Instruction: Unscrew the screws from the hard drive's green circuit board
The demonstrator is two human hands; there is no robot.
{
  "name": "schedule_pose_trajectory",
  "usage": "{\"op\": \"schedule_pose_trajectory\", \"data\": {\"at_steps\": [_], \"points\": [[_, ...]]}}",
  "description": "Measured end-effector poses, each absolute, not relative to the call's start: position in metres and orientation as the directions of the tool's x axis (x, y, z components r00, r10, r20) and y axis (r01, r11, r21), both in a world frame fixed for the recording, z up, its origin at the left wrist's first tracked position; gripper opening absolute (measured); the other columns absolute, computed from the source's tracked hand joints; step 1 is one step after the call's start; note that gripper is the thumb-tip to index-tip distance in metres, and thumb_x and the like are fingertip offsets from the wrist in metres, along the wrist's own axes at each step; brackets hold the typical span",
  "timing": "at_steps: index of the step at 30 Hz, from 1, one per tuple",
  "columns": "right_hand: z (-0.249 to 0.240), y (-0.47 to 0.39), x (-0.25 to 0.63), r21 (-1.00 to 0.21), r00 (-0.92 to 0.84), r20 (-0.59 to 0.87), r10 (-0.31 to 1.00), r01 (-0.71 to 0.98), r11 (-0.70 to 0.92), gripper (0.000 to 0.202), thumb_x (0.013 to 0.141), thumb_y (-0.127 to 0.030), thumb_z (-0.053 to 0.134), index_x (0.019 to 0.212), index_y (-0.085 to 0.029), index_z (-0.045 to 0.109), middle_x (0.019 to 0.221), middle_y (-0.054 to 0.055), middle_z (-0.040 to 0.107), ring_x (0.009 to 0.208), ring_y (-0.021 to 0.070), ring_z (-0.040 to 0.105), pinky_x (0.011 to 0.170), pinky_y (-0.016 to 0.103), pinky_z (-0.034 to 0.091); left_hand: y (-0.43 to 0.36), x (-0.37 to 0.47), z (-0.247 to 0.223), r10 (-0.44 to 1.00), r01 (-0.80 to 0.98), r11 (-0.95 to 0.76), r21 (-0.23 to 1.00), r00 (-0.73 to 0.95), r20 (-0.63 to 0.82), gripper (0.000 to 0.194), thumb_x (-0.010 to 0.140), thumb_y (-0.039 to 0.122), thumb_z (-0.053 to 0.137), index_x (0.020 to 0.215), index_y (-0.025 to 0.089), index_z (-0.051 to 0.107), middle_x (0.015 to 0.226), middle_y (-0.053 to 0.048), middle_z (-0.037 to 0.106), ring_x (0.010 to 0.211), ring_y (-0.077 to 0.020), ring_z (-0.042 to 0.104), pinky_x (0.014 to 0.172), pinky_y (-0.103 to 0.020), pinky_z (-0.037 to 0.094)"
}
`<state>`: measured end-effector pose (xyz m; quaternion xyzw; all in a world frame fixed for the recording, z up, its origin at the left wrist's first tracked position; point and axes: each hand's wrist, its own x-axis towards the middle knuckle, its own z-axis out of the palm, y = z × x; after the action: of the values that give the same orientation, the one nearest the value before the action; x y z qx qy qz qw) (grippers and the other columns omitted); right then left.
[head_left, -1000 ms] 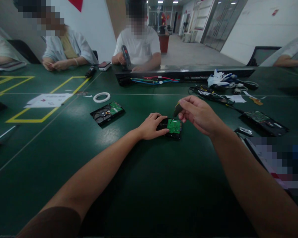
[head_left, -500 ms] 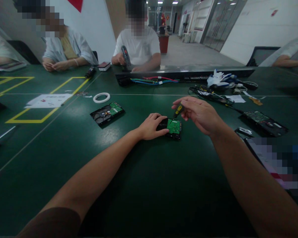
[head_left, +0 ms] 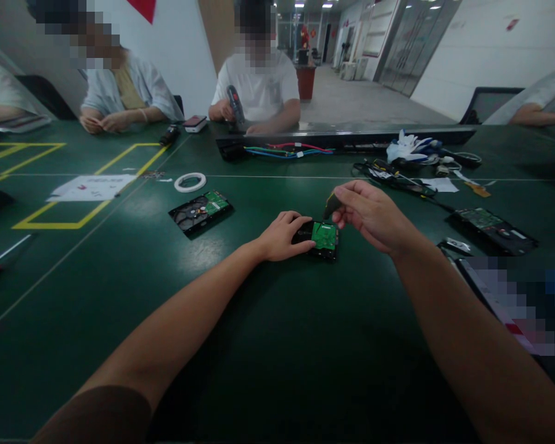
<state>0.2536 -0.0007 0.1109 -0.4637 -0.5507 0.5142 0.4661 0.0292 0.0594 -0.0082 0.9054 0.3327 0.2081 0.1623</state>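
Note:
A hard drive (head_left: 324,239) with a green circuit board lies on the dark green table, board side up. My left hand (head_left: 284,237) grips its left part, thumb along the near edge and fingers over the far edge, covering that end. In the fingertips of my right hand (head_left: 367,213) is a small black and yellow screwdriver (head_left: 332,205). It slants down to the left, its tip over the far edge of the board; whether the tip touches a screw is too small to tell.
A second hard drive (head_left: 201,213) and a white tape roll (head_left: 189,182) lie left. To the right are another hard drive (head_left: 490,231), cables (head_left: 393,176) and gloves (head_left: 409,148). A red-handled screwdriver (head_left: 4,256) lies far left. Across the table a person holds a power tool (head_left: 235,105).
My right hand has turned the screwdriver a little, and its fingers have closed further round the handle. My left hand and the hard drive have stayed in place.

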Motion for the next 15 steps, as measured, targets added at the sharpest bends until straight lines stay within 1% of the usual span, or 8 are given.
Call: {"op": "schedule_pose_trajectory", "data": {"at_steps": [4, 7, 11, 15], "points": [[0.1094, 0.0004, 0.2543, -1.0, -0.132, 0.024, 0.991, 0.011, 0.026, 0.021, 0.097, -0.037, 0.072, 0.098, -0.021, 0.058, 0.081, 0.003, 0.066, 0.069, 0.0156, 0.064, 0.062, 0.03, 0.053, 0.0595, 0.0294, -0.0085, 0.672, 0.538, -0.725, 0.43, 0.688, 0.273, 0.077, 0.096, 0.068, 0.06, 0.155, 0.021, 0.05, 0.143, -0.018, 0.055, 0.137, -0.0368, 0.049, 0.119, -0.056, 0.044], [0.1094, 0.0007, 0.2544, -0.999, -0.149, 0.033, 0.988, 0.012, 0.035, 0.018, 0.097, -0.034, 0.071, 0.098, -0.022, 0.058, 0.081, 0.002, 0.067, 0.068, 0.0148, 0.064, 0.062, 0.029, 0.052, 0.059, 0.0295, -0.0078, 0.675, 0.541, -0.722, 0.431, 0.686, 0.271, 0.077, 0.095, 0.068, 0.06, 0.155, 0.021, 0.051, 0.143, -0.018, 0.054, 0.137, -0.0368, 0.049, 0.119, -0.055, 0.044], [0.1105, 0.0007, 0.2545, -0.997, -0.17, 0.067, 0.983, 0.027, 0.072, 0.01, 0.099, -0.03, 0.066, 0.098, -0.021, 0.066, 0.085, 0.003, 0.066, 0.068, 0.0131, 0.059, 0.059, 0.027, 0.046, 0.059, 0.0292, -0.0077, 0.677, 0.541, -0.719, 0.436, 0.686, 0.266, 0.077, 0.096, 0.069, 0.06, 0.155, 0.02, 0.05, 0.143, -0.018, 0.054, 0.137, -0.0372, 0.048, 0.119, -0.056, 0.043], [0.1104, 0.0019, 0.2563, -0.993, -0.174, 0.082, 0.981, 0.075, 0.096, 0.018, 0.101, -0.029, 0.06, 0.103, -0.019, 0.075, 0.099, 0.007, 0.072, 0.071, 0.0129, 0.056, 0.059, 0.027, 0.044, 0.0601, 0.0287, -0.0089, 0.678, 0.543, -0.716, 0.438, 0.689, 0.254, 0.077, 0.096, 0.069, 0.059, 0.157, 0.022, 0.048, 0.144, -0.018, 0.053, 0.139, -0.0379, 0.047, 0.118, -0.057, 0.044]]}}
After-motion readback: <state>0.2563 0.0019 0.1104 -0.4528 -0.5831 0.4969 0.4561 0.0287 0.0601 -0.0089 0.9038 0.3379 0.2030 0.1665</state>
